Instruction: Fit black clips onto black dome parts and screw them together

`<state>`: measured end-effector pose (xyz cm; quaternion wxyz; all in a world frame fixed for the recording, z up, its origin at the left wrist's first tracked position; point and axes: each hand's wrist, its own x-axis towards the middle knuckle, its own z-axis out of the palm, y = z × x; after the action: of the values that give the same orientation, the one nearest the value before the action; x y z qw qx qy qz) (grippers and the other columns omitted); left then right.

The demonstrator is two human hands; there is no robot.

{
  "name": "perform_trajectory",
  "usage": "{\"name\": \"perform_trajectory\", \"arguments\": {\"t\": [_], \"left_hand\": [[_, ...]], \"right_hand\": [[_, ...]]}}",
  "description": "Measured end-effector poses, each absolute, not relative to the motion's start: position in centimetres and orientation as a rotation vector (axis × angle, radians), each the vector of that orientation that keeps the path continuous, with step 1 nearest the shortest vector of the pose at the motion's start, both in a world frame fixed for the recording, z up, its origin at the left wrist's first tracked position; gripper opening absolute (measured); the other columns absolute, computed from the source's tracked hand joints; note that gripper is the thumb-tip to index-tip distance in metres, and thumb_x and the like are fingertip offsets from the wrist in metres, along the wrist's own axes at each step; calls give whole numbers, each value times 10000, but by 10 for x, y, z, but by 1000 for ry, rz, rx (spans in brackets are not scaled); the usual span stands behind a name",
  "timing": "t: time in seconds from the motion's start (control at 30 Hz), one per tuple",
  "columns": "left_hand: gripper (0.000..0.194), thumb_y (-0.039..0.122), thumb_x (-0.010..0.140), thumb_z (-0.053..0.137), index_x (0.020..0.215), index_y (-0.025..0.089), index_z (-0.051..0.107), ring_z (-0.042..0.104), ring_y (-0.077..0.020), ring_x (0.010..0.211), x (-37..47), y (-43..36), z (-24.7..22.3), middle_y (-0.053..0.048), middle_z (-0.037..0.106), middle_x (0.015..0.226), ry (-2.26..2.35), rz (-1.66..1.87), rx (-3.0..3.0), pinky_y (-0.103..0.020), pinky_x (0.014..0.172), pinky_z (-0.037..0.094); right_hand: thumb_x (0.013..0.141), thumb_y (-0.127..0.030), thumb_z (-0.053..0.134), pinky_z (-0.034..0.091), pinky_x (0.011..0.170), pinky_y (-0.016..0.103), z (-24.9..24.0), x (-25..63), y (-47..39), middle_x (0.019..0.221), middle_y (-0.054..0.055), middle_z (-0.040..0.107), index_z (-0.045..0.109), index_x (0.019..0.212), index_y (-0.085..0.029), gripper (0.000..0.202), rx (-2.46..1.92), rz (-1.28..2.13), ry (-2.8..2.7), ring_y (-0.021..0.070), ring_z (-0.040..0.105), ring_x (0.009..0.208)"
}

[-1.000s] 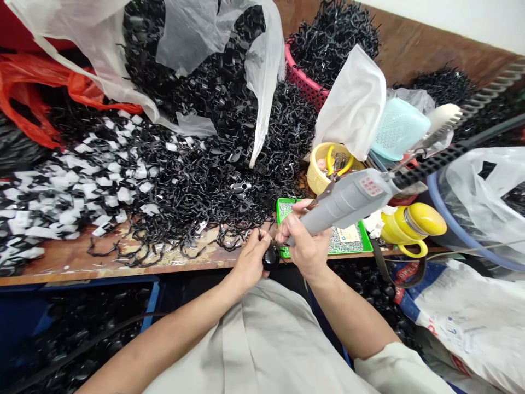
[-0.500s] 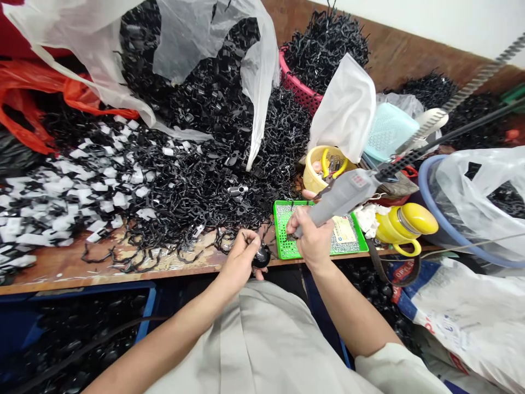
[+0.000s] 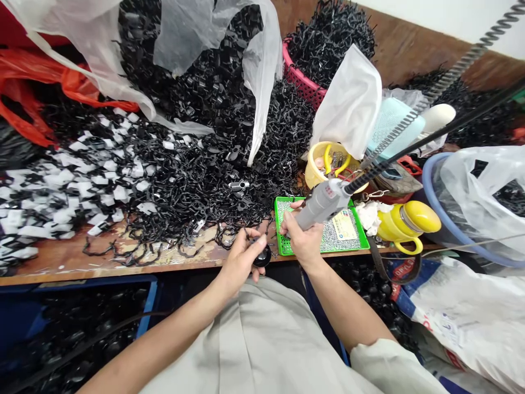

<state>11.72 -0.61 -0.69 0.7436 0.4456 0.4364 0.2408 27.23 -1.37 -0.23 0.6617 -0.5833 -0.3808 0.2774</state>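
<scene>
My left hand pinches a round black part at the table's front edge, its fingers wrapped round it. My right hand grips a grey electric screwdriver, which tilts down to the left over a green tray. Small silvery screws and a paper label are in that tray. The screwdriver's tip is hard to make out near my right fingers. Behind my hands lies a large heap of black plastic pieces.
White pieces lie at the left. A yellow tub with pliers, a yellow cup and a blue basin stand to the right. A coiled cord hangs overhead. Below left is a blue crate.
The screwdriver and my right hand have moved slightly left, and the tool has swung to a steeper angle. My left thumb has shifted over the black part.
</scene>
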Motion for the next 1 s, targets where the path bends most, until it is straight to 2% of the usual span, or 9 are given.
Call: {"name": "perform_trajectory", "arguments": {"t": [0.13,0.37,0.63,0.83,1.0], "left_hand": [[483,456,756,695,1061,263,374,520,-67,442,116,-8,-8,71,515,754,1001,497,1112,-150,345,359],[470,421,742,702,1031,248,374,455,-31,403,124,-7,-9,95,488,693,1057,509,1169,-140,388,356],[494,462,756,683,1042,261,334,549,-93,432,125,-5,-9,65,564,730,994,492,1139,-199,382,440],[515,460,741,695,1026,259,316,486,-91,377,128,-6,-8,87,540,641,1038,458,1176,-181,328,363],[454,406,751,690,997,245,345,410,-55,360,127,-7,-8,117,474,595,1049,476,1184,-170,360,333]], "right_hand": [[803,-375,678,505,544,287,-3,272,-15,547,-54,588,562,887,-185,238,-1325,604,-887,122,567,451],[796,-378,678,498,531,286,0,271,-14,546,-54,590,565,947,-174,278,-1328,640,-889,125,566,458],[817,-331,661,488,468,274,33,264,-17,579,-87,520,507,1139,-237,369,-993,553,-743,107,525,444],[850,-320,621,470,461,261,45,246,-9,562,-91,506,500,1122,-248,306,-921,717,-706,95,489,423],[833,-369,637,463,463,257,42,234,-4,557,-96,494,492,1103,-232,336,-950,774,-720,93,489,418]]}}
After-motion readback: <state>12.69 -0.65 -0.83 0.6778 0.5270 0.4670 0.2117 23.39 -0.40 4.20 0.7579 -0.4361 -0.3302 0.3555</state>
